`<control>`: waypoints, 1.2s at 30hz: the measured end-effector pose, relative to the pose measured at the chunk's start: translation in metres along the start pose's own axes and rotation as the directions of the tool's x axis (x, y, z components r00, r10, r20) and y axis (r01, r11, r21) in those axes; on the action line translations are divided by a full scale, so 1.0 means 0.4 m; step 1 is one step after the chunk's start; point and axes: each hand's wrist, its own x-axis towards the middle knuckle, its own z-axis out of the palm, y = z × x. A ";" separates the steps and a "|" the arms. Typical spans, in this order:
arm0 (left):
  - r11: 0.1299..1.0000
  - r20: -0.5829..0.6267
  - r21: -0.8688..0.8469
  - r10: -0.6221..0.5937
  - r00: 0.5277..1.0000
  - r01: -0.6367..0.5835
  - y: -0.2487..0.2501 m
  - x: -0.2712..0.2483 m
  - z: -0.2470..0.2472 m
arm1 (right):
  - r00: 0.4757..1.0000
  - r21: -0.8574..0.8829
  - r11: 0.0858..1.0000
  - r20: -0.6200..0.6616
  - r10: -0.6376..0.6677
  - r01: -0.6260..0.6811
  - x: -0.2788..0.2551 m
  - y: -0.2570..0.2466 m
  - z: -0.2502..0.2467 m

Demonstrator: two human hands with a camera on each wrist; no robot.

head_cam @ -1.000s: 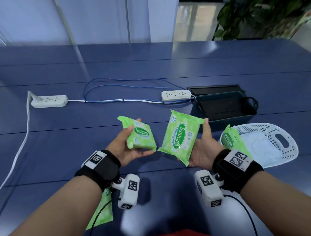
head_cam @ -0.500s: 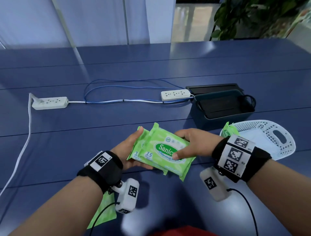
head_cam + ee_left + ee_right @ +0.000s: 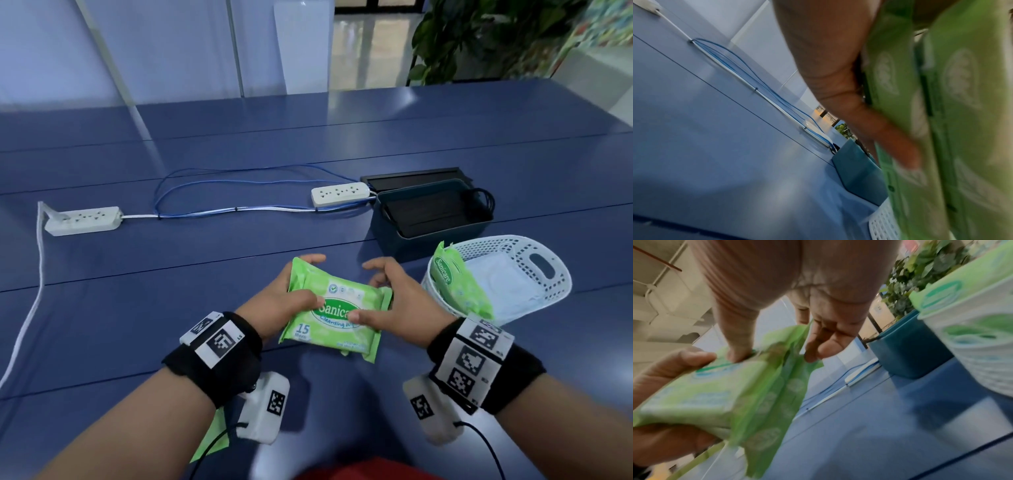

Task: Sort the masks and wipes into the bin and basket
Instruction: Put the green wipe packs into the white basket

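Wipes, two green plastic packs (image 3: 334,313) stacked together, sit gripped between my left hand (image 3: 291,298) and right hand (image 3: 394,305) above the worktop's near edge. One pack (image 3: 455,284) and pale masks (image 3: 496,287) already lie in the white perforated basket (image 3: 548,253); the dark blue bin (image 3: 404,246) looks unused.

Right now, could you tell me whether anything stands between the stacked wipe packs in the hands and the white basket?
Nothing visible does. The wipe packs are held above bare table, and the white basket sits just right of the right hand.
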 end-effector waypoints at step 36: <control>0.521 -0.085 0.821 0.516 0.853 -0.234 -0.031 0.365 0.636 | 0.737 -0.299 0.690 -0.439 0.514 -0.659 -0.380 0.699 -0.392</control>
